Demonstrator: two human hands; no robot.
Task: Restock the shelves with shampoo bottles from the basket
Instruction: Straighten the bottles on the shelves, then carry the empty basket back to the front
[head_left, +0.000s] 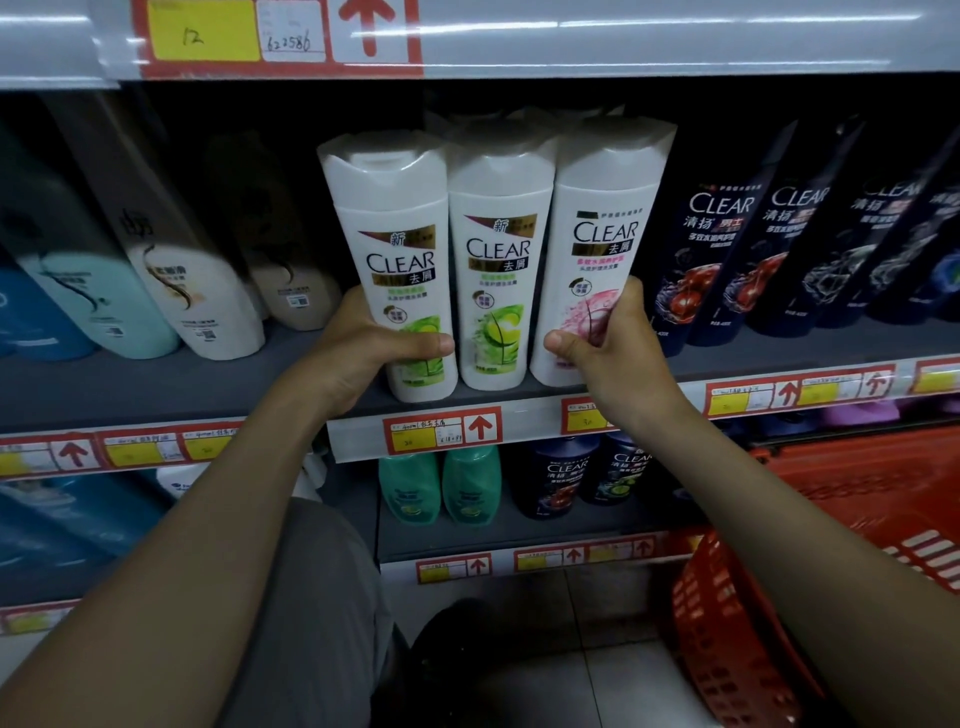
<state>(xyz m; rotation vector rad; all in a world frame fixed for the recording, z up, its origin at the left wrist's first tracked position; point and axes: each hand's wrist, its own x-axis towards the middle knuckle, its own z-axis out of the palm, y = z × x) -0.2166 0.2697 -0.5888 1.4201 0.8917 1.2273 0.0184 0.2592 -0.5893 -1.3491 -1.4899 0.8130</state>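
Note:
Three white shampoo bottles stand side by side at the front of the grey middle shelf (208, 374). My left hand (363, 353) grips the left bottle with the green label (395, 249), thumb across its front. The middle bottle with a green label (498, 270) stands between the two, touched by neither hand. My right hand (608, 348) grips the right bottle with the pink label (602, 244), thumb on its lower front. The red basket (831, 519) sits low at the right, its contents out of sight.
Dark shampoo bottles (727, 249) fill the shelf to the right; white, beige and blue bottles (171, 280) stand to the left. Green and dark bottles (467, 488) sit on the shelf below. Price-tag rails (441, 431) line the shelf edges. The upper shelf edge (623, 41) hangs overhead.

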